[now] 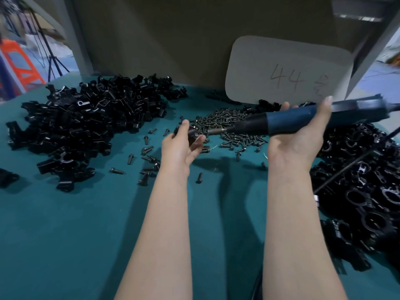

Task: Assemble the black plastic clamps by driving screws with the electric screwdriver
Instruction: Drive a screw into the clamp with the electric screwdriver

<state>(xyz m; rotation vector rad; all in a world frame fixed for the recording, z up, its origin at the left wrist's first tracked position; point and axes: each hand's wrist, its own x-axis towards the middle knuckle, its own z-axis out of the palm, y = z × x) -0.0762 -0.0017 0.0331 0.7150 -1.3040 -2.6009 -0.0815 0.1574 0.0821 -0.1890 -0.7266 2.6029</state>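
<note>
The driving step was in hand: the left hand (184, 146) held a black clamp (191, 135) above the bench (65, 234), its grip closed around the part, while the right hand (303, 135) wrapped the driver (281, 122) from beneath. The driver's long axis lay nearly level, bit (216, 132) pointing toward 9 o'clock and meeting the clamp — whether it was seated in a screw head I could not tell. Next, by my reading, the bit had to stay square to the screw while the clamp was braced against twist. Loose screws (233, 126) lay just beyond at 12 o'clock; unassembled parts (86, 122) piled at 10 o'clock — finished clamps (357, 191), apparently, at 3.
</note>
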